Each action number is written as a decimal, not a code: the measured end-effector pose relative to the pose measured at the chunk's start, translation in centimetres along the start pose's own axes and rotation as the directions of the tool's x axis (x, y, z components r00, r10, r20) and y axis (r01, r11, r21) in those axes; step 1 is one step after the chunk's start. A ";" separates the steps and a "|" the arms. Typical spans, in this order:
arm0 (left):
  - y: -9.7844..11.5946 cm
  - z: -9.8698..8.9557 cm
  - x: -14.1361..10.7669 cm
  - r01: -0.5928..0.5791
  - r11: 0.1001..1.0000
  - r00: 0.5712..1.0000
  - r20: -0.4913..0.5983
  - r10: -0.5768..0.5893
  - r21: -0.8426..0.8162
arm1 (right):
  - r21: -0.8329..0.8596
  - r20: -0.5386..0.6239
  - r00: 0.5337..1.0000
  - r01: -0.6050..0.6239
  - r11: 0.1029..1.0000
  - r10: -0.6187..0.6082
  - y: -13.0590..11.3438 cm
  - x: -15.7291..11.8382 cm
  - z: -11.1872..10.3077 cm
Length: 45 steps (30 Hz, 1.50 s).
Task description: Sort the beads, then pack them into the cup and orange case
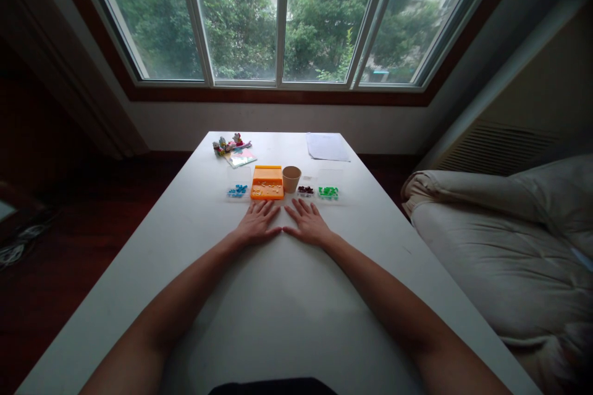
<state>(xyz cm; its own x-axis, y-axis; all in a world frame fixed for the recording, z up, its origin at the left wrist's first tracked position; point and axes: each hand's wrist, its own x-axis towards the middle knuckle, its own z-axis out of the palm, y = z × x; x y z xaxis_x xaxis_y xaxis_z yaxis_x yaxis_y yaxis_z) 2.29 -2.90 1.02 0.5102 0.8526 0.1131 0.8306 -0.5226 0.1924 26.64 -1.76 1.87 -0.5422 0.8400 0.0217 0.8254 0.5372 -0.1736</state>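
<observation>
Flat on the white table [278,296] lies my left hand [257,222], fingers spread, just in front of an orange plastic box [267,173] with small pale pieces [266,190] in it. My right hand [307,222] also rests palm down with its fingers apart, and the two thumb tips nearly meet. Beyond its fingers stand a brown paper cup [291,178] and a small clear box of dark pieces [306,190]. Green pieces [328,192] fill a clear box to the right. Blue pieces [238,190] sit in another at the left. Neither hand holds anything.
At the table's far left are small colourful figures [231,144] and a shiny packet [241,158]. White paper sheets [328,146] lie at the far right. A padded sofa [463,247] flanks the table's right side, and a window [278,18] is ahead.
</observation>
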 end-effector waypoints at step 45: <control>-0.4 -1.2 -1.2 0.012 1.000 0.999 0.049 -0.012 0.002 | -0.016 -0.021 1.000 -0.018 1.000 0.018 -0.4 -0.6 -0.3</control>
<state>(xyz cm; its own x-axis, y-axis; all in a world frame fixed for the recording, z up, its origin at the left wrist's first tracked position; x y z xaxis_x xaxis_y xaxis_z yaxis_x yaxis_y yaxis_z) 1.03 -3.72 1.92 0.5108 0.8574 0.0629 0.8370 -0.5127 0.1913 26.73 -2.48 2.18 -0.5237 0.8510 0.0390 0.8377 0.5228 -0.1578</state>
